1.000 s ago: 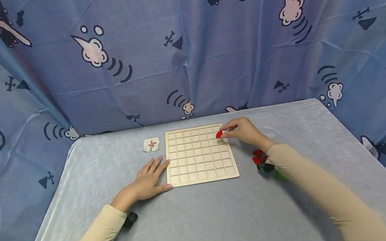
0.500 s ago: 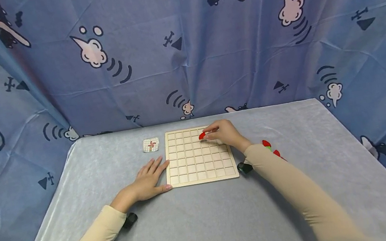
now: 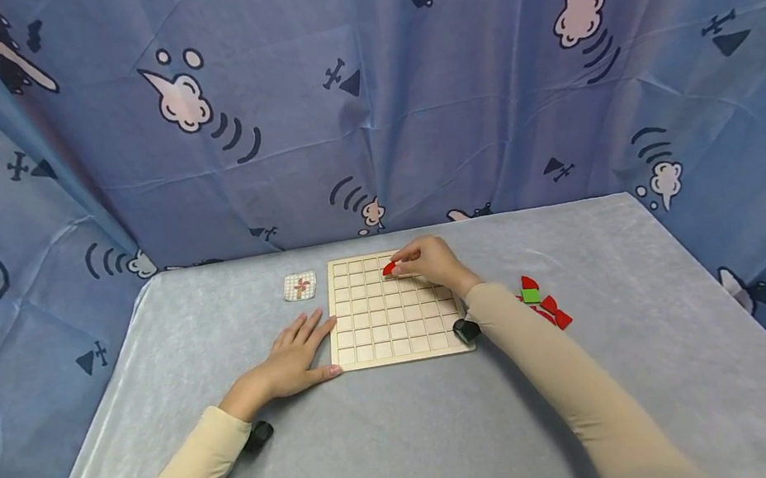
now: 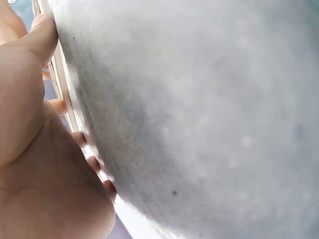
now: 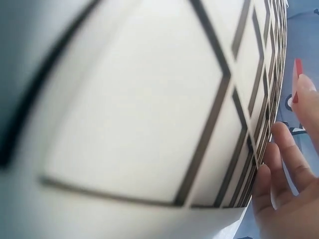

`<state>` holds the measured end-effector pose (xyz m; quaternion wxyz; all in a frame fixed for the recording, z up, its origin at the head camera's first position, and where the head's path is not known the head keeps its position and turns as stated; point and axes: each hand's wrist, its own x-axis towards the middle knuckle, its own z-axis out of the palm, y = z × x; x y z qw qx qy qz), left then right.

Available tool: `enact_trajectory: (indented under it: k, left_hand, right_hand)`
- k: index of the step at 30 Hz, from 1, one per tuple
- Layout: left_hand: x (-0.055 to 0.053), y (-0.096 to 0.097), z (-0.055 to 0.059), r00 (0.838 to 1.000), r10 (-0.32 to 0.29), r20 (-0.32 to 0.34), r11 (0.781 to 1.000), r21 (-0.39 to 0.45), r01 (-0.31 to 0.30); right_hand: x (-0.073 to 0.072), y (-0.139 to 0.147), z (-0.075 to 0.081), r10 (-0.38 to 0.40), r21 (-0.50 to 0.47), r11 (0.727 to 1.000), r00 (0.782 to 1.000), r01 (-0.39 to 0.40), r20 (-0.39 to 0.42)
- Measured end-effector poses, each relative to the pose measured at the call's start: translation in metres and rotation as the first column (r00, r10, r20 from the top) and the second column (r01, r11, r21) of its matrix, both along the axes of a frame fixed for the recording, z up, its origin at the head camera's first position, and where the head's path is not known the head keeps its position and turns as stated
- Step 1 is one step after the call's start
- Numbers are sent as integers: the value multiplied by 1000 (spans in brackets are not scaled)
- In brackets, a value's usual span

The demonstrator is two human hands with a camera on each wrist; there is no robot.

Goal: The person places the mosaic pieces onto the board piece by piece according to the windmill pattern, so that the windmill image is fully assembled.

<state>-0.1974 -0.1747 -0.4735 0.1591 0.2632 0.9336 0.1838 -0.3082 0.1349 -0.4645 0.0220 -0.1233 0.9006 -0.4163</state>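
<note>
A pale wooden grid board [image 3: 397,324] lies on the table. Over its far part, my right hand [image 3: 432,263] pinches a small red curved piece [image 3: 389,269] between thumb and fingers. That red piece [image 5: 297,74] also shows in the right wrist view, standing off the board's surface. My left hand [image 3: 289,360] lies flat with spread fingers, its thumb and fingertips touching the board's left edge. In the left wrist view, the thumb [image 4: 45,37] rests against that edge.
Right of the board lie several loose red pieces [image 3: 557,317] and a green square piece [image 3: 531,296]. A small pattern card [image 3: 299,286] sits left of the board. A printed blue curtain [image 3: 304,118] hangs behind the grey-covered table [image 3: 386,447].
My right hand has moved left across the board's far part with the red piece, uncovering the loose pieces at the right. The left hand has stayed in place.
</note>
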Motion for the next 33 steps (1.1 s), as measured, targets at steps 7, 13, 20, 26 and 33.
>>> enact_trajectory:
  k: [7, 13, 20, 26, 33]
  left_hand:
    - [1, 0, 5, 1000, 0, 5, 1000, -23, 0]
    - [1, 0, 5, 1000, 2, 6, 1000, -27, -2]
    - [1, 1, 5, 1000, -12, -12, 1000, -17, 12]
    - [1, 0, 4, 1000, -18, -11, 1000, -2, 18]
    - [0, -3, -3, 999, -33, -22, 999, 30, 34]
  right_hand:
    - [-2, -1, -2, 4, -30, 1000, 998, -2, 62]
    - [-5, 0, -2, 0, -14, 1000, 997, 1, 82]
    - [-5, -1, -2, -2, -49, 999, 997, 6, 79]
    - [-6, -2, -2, -19, -26, 999, 997, 21, 80]
    - [-5, -2, -2, -41, -19, 999, 994, 44, 97]
